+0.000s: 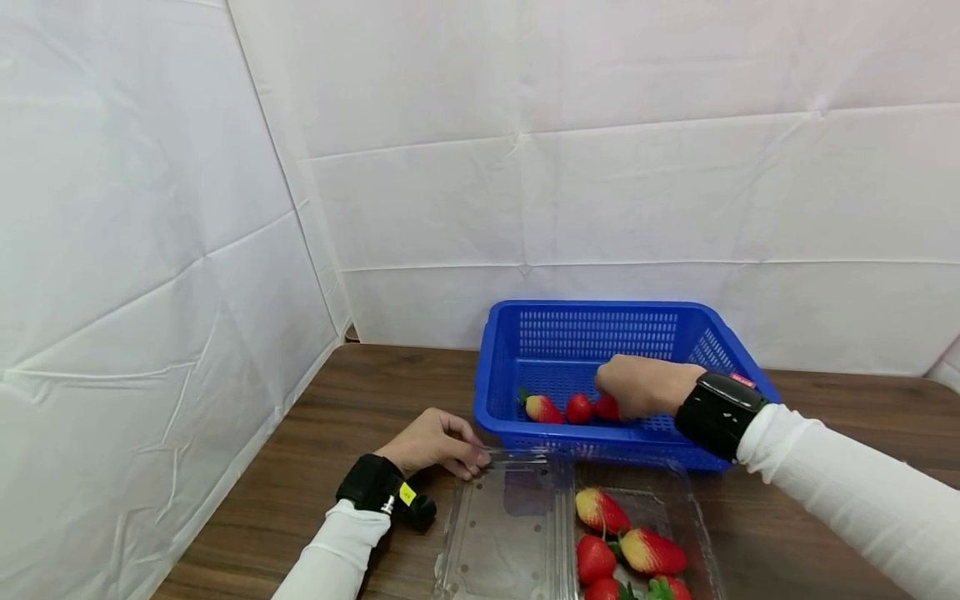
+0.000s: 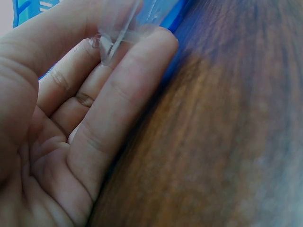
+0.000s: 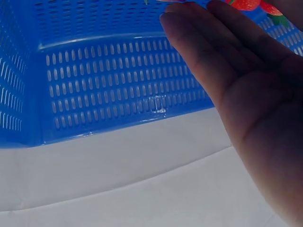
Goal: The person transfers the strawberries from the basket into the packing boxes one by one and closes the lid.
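My left hand (image 1: 438,446) pinches the corner of a clear plastic clamshell box (image 1: 498,533) between thumb and fingers; in the left wrist view the clear edge (image 2: 111,47) sits between the fingertips. The box lies opened flat, its right half holding several red and yellowish strawberries (image 1: 652,550). My right hand (image 1: 641,385) reaches down into a blue plastic basket (image 1: 491,367), beside a red strawberry (image 1: 606,407). In the right wrist view its fingers (image 3: 203,52) are fairly straight, with strawberries (image 3: 246,4) near the thumb. Whether the fingertips touch one is hidden.
Two more strawberries, one with a pale tip (image 1: 543,408) and one red (image 1: 579,408), lie in the basket left of my right hand. A brown wooden table (image 1: 300,492) carries everything. White cloth (image 1: 420,200) hangs behind and to the left.
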### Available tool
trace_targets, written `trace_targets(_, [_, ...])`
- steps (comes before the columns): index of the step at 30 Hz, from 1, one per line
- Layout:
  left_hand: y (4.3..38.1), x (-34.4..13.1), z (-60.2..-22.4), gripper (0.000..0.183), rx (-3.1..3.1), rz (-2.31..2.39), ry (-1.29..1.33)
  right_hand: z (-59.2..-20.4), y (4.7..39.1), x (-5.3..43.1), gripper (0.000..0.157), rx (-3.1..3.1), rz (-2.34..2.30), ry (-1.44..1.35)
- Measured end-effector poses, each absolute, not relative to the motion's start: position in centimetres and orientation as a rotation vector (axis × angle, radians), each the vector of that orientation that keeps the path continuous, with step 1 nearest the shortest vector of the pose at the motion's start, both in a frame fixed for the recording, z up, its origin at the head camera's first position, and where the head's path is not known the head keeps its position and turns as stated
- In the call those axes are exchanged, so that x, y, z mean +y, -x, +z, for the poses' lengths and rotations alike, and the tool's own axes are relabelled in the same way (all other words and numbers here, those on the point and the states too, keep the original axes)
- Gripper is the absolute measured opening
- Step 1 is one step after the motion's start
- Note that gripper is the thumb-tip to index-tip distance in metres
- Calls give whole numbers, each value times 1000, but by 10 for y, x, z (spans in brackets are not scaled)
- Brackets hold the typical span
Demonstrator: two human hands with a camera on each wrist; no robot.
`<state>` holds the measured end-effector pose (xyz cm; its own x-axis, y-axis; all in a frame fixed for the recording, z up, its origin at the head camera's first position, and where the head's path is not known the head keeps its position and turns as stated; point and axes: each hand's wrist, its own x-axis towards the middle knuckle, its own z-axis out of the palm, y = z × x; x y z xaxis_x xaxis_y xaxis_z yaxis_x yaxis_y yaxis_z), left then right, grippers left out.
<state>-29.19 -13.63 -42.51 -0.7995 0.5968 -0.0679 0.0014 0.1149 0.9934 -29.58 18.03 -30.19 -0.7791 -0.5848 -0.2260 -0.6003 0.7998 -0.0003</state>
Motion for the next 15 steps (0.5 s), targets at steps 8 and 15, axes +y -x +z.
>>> trace_targets(8, [293, -136, -426, 14, 1943, 1725, -559, -306, 303, 181, 18, 2765, 105, 890])
trace_targets(15, [293, -136, -425, 15, 1947, 1725, -552, -309, 307, 182, 18, 2768, 136, 887])
